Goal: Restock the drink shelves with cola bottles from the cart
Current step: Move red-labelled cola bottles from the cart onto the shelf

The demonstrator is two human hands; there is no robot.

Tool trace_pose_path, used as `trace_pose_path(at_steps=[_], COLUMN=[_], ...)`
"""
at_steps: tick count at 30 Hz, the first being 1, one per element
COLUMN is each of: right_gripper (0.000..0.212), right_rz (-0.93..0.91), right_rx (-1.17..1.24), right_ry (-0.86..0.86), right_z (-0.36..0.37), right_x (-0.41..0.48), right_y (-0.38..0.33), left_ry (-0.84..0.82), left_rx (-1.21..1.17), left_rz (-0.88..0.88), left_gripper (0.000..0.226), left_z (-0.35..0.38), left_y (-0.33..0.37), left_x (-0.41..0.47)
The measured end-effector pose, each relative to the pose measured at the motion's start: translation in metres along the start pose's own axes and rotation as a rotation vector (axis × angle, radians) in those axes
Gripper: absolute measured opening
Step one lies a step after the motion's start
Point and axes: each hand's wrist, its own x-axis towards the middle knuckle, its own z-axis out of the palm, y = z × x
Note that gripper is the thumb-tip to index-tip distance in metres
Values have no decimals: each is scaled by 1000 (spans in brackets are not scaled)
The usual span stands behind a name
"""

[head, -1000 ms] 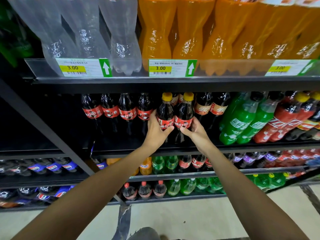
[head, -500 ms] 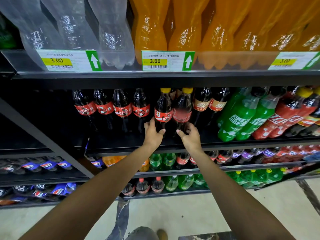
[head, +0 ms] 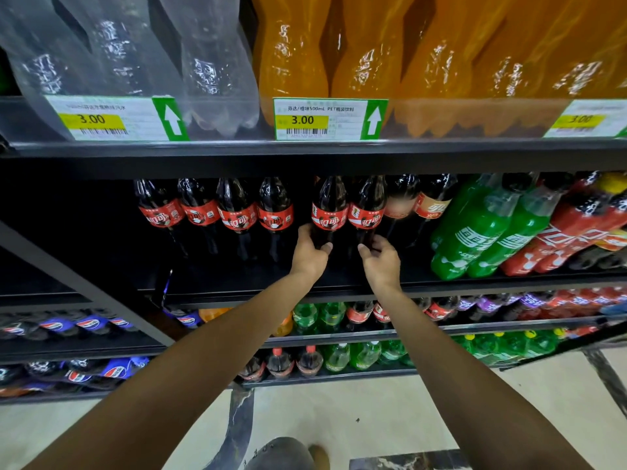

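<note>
**Both hands on cola bottles at the middle shelf**

A person's left hand (head: 310, 252) grips the lower body of a dark plastic cola bottle with a red label (head: 328, 212). The fingers wrap its left side and the thumb crosses its front. Just to the right, the right hand (head: 381, 259) curls thumb and fingers round the bottom of a second dark cola bottle with a red label (head: 366, 212). That bottle's base is lost in shadow, so how firmly it is held cannot be told.

The two bottles stand upright and side by side on the black metal middle shelf (head: 237, 276), their caps hidden behind the edge of the shelf above. A row of four matching red-labelled cola bottles (head: 217, 212) stands further left on the same shelf, a small gap away. To the right are two dark bottles with paler labels (head: 431, 205), then green plastic bottles (head: 475, 239) and red-wrapped bottles (head: 570, 239).

On the top shelf, clear plastic bottles (head: 210, 62) sit left of orange drink bottles (head: 291, 62), behind white price tags with green arrows (head: 330, 119) marked 3.00. The lower shelves hold blue-labelled dark bottles (head: 91, 322) at left and small green bottles (head: 319, 315) near the centre. Below lies a pale floor (head: 390, 418).
</note>
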Motion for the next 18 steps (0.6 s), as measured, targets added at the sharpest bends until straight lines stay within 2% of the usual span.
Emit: trace_pose_path(at_steps=[18], right_gripper=[44], right_rz=[35], right_rx=[-41], right_ry=[65], right_z=[4], right_x=[7], right_y=[-9], left_ry=[127], left_rx=[49], left_rz=[-9], left_gripper=[53], left_z=[9], left_y=[9], left_x=[11])
